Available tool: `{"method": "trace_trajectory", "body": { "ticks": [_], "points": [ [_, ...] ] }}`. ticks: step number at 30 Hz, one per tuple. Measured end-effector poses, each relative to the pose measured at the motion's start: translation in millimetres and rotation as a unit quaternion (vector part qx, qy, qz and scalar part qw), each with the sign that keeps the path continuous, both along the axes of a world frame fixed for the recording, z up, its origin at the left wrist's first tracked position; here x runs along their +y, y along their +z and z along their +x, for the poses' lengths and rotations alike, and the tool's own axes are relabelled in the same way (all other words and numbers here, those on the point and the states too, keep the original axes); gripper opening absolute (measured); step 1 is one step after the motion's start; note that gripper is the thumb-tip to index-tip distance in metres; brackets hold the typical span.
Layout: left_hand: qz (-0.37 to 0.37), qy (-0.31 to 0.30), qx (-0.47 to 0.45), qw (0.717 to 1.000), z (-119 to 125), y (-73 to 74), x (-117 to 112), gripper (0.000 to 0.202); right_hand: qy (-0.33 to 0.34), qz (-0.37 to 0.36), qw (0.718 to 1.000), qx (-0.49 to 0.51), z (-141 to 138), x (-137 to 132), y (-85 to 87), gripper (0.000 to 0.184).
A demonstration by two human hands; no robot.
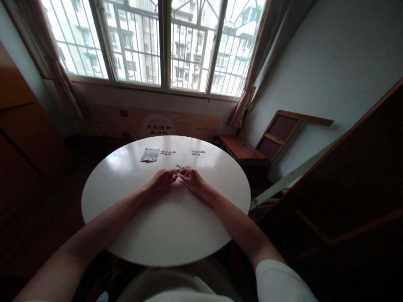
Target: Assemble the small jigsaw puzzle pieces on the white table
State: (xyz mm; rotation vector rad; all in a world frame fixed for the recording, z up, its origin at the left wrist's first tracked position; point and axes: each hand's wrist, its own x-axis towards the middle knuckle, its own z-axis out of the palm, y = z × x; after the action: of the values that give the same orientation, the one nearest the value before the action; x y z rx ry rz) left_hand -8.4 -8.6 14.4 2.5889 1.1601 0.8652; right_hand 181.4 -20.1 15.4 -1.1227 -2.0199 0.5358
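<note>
My left hand point(163, 178) and my right hand point(192, 178) meet over the middle of the round white table point(163, 230). Their fingertips are pinched together around a small pale jigsaw puzzle piece point(179, 174); whether it is one piece or two I cannot tell. Just beyond the fingers lies a loose pile of puzzle pieces point(181, 167), partly covered by the hands. A few more pieces point(181, 180) rest close to my right hand. Further back, small pieces are laid out in a left group point(168, 152) and a right group point(198, 152).
A colourful picture sheet or packet point(150, 155) lies left of the left group. Beyond the table's right edge stands a wooden chair point(242, 147) by the wall. A printed cardboard panel point(189, 121) leans beneath the barred window point(189, 50). A dark wooden surface point(355, 188) slopes at the right.
</note>
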Motion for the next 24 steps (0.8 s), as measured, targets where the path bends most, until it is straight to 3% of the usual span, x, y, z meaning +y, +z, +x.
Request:
{"method": "trace_trajectory", "body": {
  "ticks": [24],
  "points": [
    [-0.009,0.004,0.002,1.000,0.7,1.3,-1.7,0.031,0.004,0.001,1.000,0.000,0.4,-0.9,1.4,0.014]
  ]
}}
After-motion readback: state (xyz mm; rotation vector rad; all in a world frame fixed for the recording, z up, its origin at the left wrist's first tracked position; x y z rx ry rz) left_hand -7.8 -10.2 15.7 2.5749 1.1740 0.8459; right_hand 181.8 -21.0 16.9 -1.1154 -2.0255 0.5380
